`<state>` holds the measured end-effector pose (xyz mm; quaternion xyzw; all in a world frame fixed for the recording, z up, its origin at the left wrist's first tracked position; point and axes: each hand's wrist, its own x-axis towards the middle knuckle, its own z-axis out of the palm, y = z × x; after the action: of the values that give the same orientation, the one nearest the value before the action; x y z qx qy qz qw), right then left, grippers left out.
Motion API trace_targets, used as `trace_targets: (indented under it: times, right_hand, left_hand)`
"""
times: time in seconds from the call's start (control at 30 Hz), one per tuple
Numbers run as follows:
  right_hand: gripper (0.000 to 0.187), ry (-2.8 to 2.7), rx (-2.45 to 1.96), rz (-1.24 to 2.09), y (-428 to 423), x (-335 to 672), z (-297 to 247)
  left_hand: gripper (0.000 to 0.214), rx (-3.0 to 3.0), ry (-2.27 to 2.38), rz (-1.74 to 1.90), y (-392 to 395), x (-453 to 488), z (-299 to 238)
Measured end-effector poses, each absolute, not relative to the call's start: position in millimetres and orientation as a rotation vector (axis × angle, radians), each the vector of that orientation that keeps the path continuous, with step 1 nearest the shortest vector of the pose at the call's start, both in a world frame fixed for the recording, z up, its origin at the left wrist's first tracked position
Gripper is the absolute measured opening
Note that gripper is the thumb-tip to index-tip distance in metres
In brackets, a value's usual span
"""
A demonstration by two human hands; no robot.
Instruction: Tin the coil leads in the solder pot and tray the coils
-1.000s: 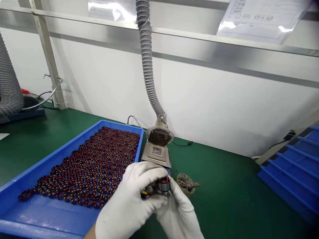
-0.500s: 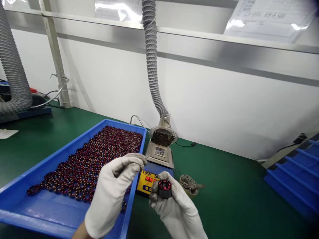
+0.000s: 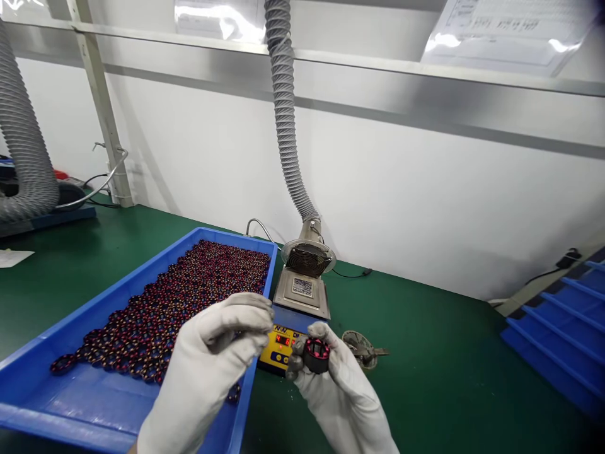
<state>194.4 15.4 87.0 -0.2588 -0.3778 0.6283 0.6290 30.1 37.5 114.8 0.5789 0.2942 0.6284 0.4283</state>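
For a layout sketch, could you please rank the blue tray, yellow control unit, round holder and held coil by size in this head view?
1. Blue tray
2. Yellow control unit
3. Round holder and coil in the right hand: alike; the coil is nearer the camera, so unranked.

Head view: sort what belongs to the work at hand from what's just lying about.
In the work: left gloved hand, right gloved hand, dark coil with red windings, blue tray of coils, yellow digital controller.
Lying about: round dish of scraps, loose paper, blue stepped rack.

Glossy red wire [image 3: 316, 345], matt dark metal core [image 3: 316, 364]
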Motion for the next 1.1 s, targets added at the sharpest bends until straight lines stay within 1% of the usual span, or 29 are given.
trace_targets:
  times: [0.07, 0.13, 0.2, 0.27, 0.33, 0.4, 0.43, 0.5, 0.53, 0.57, 0.63, 0.67, 0.7, 0.8, 0.83, 0.9, 0.97, 1.03, 1.1]
  right_hand:
    - [0.031, -0.879, -0.614, 1.399, 16.9, 194.5, 86.1]
    - [0.030, -0.890, -0.628, 1.315, 20.1, 194.2, 82.7]
    - [0.030, -0.933, -0.589, 1.208, 24.5, 193.9, 78.2]
    - [0.028, -1.017, -0.550, 1.063, 28.3, 193.9, 74.6]
    - [0.026, -1.103, -0.586, 0.840, 29.2, 193.1, 72.5]
    - [0.028, -1.166, -0.667, 0.551, 26.9, 190.1, 71.2]
    - [0.030, -1.204, -0.691, 0.396, 25.1, 187.4, 70.2]
    - [0.031, -1.276, -0.721, 0.088, 21.1, 180.3, 67.2]
    - [0.031, -1.302, -0.736, -0.052, 19.4, 176.4, 65.2]
    - [0.030, -1.321, -0.756, -0.169, 18.0, 172.6, 63.2]
    - [0.027, -1.335, -0.789, -0.317, 16.7, 166.8, 60.2]
    - [0.027, -1.337, -0.795, -0.349, 16.7, 165.1, 59.6]
    - [0.027, -1.333, -0.792, -0.365, 17.2, 164.4, 59.6]
    - [0.028, -1.280, -0.790, -0.391, 19.9, 166.2, 62.0]
    - [0.028, -1.268, -0.794, -0.393, 20.8, 167.5, 62.7]
    - [0.027, -1.263, -0.789, -0.394, 22.0, 169.6, 62.7]
    - [0.028, -1.272, -0.780, -0.386, 22.5, 170.6, 60.9]
    - [0.031, -1.282, -0.789, -0.357, 22.3, 170.9, 58.5]
    - [0.036, -1.293, -0.809, -0.314, 21.5, 171.2, 57.1]
  left_hand:
    - [0.029, 1.626, 0.804, 1.411, 39.8, 32.8, 118.5]
    - [0.030, 1.741, 0.769, 1.290, 40.1, 41.1, 119.9]
    - [0.024, 1.771, 0.693, 1.366, 37.7, 48.9, 117.5]
    - [0.019, 1.752, 0.653, 1.537, 34.1, 51.4, 113.7]
    - [0.015, 1.625, 0.661, 1.675, 31.8, 48.8, 111.9]
    - [0.012, 1.447, 0.715, 1.660, 32.2, 45.6, 113.4]
    - [0.014, 1.380, 0.724, 1.581, 33.3, 45.4, 114.8]
    - [0.027, 1.297, 0.676, 1.335, 35.9, 49.5, 116.7]
    - [0.030, 1.262, 0.638, 1.236, 37.1, 53.5, 116.3]
    - [0.028, 1.222, 0.602, 1.187, 38.1, 58.0, 114.8]
    - [0.012, 1.149, 0.582, 1.209, 39.6, 65.8, 109.6]
    - [0.006, 1.113, 0.584, 1.265, 40.1, 67.8, 107.0]
    - [0.005, 1.072, 0.578, 1.332, 40.5, 68.0, 105.1]
    - [0.011, 0.960, 0.575, 1.524, 40.7, 61.1, 106.9]
    - [0.013, 0.969, 0.604, 1.521, 40.5, 58.4, 109.6]
    - [0.021, 1.050, 0.670, 1.374, 39.5, 55.9, 115.2]
    - [0.021, 1.079, 0.702, 1.259, 38.2, 57.6, 117.4]
    - [0.014, 1.045, 0.681, 1.341, 37.3, 60.0, 115.4]
    - [0.011, 1.018, 0.618, 1.498, 37.0, 59.4, 112.1]
